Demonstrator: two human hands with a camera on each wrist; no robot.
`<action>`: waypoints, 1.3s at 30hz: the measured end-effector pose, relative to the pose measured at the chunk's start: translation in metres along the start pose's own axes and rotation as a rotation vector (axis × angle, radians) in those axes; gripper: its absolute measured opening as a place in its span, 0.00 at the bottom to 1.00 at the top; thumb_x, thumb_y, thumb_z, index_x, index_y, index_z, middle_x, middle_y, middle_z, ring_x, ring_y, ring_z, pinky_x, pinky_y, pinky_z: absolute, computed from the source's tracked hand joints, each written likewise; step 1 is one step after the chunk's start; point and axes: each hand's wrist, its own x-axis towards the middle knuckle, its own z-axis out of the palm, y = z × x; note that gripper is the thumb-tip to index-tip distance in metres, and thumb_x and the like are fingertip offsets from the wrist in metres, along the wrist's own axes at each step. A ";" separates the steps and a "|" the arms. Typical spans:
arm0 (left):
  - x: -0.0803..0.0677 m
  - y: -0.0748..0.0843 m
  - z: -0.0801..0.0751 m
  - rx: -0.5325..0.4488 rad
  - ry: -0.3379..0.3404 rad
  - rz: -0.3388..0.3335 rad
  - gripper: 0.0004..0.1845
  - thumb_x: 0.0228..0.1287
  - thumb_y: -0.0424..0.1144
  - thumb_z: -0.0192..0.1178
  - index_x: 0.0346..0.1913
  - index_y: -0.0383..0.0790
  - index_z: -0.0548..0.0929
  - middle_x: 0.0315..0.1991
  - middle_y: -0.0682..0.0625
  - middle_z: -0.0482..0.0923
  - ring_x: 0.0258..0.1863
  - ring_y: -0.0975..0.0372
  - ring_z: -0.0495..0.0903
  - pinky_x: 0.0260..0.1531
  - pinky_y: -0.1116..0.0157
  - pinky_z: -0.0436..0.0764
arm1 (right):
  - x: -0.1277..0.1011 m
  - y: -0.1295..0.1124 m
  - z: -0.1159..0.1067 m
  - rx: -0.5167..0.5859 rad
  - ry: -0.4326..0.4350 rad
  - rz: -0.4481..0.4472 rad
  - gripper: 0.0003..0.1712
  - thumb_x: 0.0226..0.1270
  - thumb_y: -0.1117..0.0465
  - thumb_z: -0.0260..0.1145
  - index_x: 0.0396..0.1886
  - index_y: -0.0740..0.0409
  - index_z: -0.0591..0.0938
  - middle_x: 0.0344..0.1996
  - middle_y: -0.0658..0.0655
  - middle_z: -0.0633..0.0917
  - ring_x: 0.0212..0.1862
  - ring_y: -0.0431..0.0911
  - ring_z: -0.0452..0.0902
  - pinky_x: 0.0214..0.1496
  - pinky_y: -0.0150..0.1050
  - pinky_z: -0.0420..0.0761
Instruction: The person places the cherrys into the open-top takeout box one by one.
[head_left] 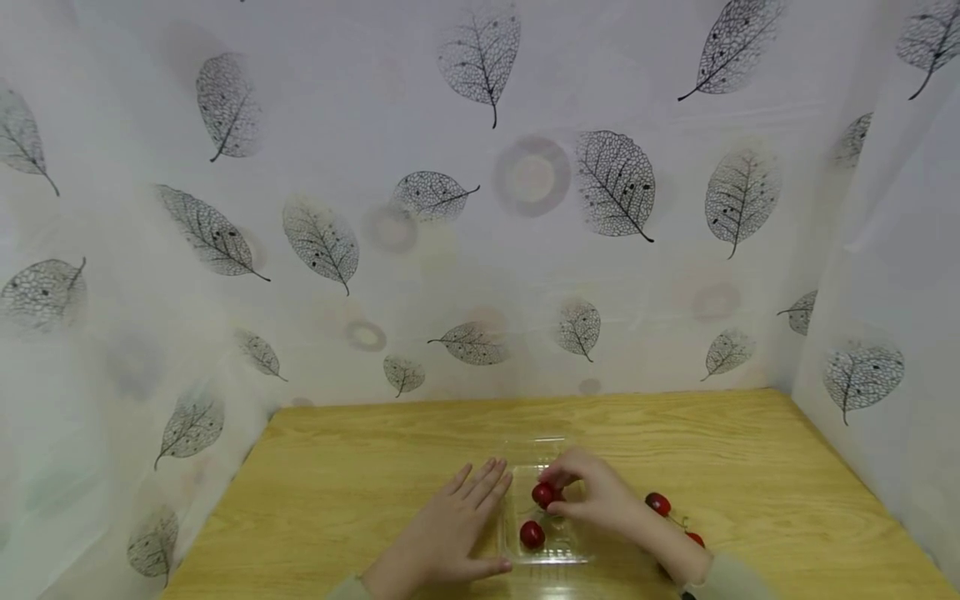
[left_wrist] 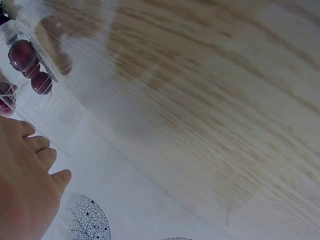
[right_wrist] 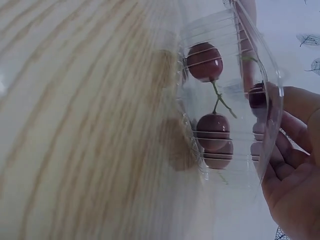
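A clear plastic box sits on the table with red cherries in it. One cherry lies near its front edge. My right hand reaches over the box and pinches a cherry between thumb and fingers, seen in the right wrist view. Two cherries joined by a green stem show through the clear wall there. Flat and spread, my left hand rests along the box's left side, fingertips right at its edge.
Further cherries on stems lie right of the box, partly behind my right forearm. The wooden table backs onto a pale curtain printed with leaves, which also hangs at both sides.
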 end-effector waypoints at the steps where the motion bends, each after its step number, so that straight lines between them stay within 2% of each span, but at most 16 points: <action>1: 0.000 0.000 0.000 -0.007 -0.001 0.000 0.54 0.73 0.77 0.45 0.85 0.38 0.57 0.87 0.42 0.51 0.86 0.52 0.57 0.83 0.51 0.65 | 0.000 0.000 0.001 -0.005 -0.004 0.010 0.19 0.59 0.64 0.81 0.50 0.57 0.88 0.42 0.50 0.89 0.44 0.37 0.86 0.52 0.35 0.90; 7: -0.001 0.000 0.000 -0.025 0.006 0.000 0.54 0.73 0.77 0.45 0.85 0.37 0.56 0.87 0.43 0.49 0.86 0.52 0.56 0.83 0.50 0.65 | 0.001 -0.006 0.005 -0.051 -0.044 0.064 0.19 0.59 0.63 0.80 0.50 0.55 0.88 0.43 0.47 0.89 0.45 0.35 0.85 0.53 0.36 0.88; 15: 0.000 0.000 -0.002 -0.025 -0.005 -0.002 0.54 0.74 0.76 0.45 0.85 0.37 0.56 0.86 0.42 0.52 0.86 0.52 0.56 0.83 0.50 0.64 | 0.001 -0.010 0.010 -0.176 -0.070 0.057 0.18 0.61 0.63 0.80 0.51 0.53 0.87 0.44 0.45 0.88 0.44 0.37 0.84 0.50 0.36 0.89; 23: -0.001 0.001 -0.001 -0.014 0.011 -0.005 0.54 0.73 0.77 0.45 0.85 0.37 0.57 0.87 0.43 0.51 0.85 0.52 0.58 0.83 0.51 0.65 | 0.001 -0.009 0.012 -0.239 -0.083 0.045 0.18 0.61 0.62 0.81 0.50 0.52 0.88 0.46 0.46 0.89 0.45 0.38 0.84 0.49 0.34 0.89; 27: -0.001 0.000 -0.001 -0.009 0.011 -0.003 0.54 0.73 0.77 0.45 0.85 0.37 0.57 0.87 0.43 0.52 0.85 0.52 0.58 0.83 0.51 0.65 | 0.001 -0.010 0.011 -0.228 -0.086 0.040 0.18 0.61 0.63 0.81 0.50 0.54 0.88 0.45 0.48 0.89 0.45 0.40 0.85 0.49 0.35 0.89; 32: -0.001 0.000 -0.001 -0.004 0.007 -0.002 0.54 0.73 0.77 0.45 0.85 0.38 0.57 0.86 0.42 0.52 0.86 0.52 0.57 0.83 0.51 0.64 | 0.001 -0.010 0.010 -0.151 -0.082 0.050 0.17 0.63 0.65 0.79 0.51 0.57 0.87 0.45 0.52 0.89 0.44 0.42 0.86 0.49 0.36 0.90; 39: -0.001 0.001 -0.001 -0.003 0.015 -0.004 0.54 0.73 0.77 0.44 0.85 0.37 0.57 0.87 0.43 0.51 0.85 0.52 0.57 0.83 0.51 0.64 | 0.000 -0.005 0.010 -0.051 0.002 0.042 0.15 0.63 0.68 0.77 0.50 0.59 0.88 0.43 0.55 0.91 0.45 0.45 0.88 0.52 0.39 0.91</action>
